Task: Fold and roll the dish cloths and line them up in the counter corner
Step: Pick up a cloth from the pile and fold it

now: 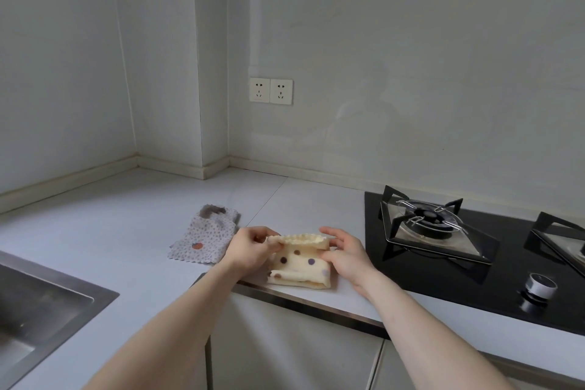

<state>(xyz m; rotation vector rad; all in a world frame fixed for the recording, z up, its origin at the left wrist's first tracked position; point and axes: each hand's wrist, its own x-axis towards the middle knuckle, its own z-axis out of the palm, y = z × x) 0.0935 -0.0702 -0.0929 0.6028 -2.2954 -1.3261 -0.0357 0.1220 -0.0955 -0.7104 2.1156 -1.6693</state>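
Fingers [253,242] of left hand [247,250] and right hand [345,255] pinch far edge of cream polka-dot dish cloth [299,266], folded, rolling barely begun. Left of fingers: grey speckled dish cloth [205,237] loosely folded on white counter [126,215]. Corner beyond fingers holds no rolls yet.

Home kitchen. A black glass gas hob [474,263] is sitting flush in the white counter [110,231], with a burner and pan support [425,226] and a control knob [539,286] showing. A stainless steel sink [38,304] is sitting inset at the left edge. A twin wall socket [271,91] is showing on the plain glossy wall above a low backsplash strip. Cabinet doors [285,351] are running under the counter edge. Two small patterned dish cloths are lying on the counter, a cream dotted cloth [299,266] and a grey speckled cloth [205,239], pointing to domestic use rather than commercial.
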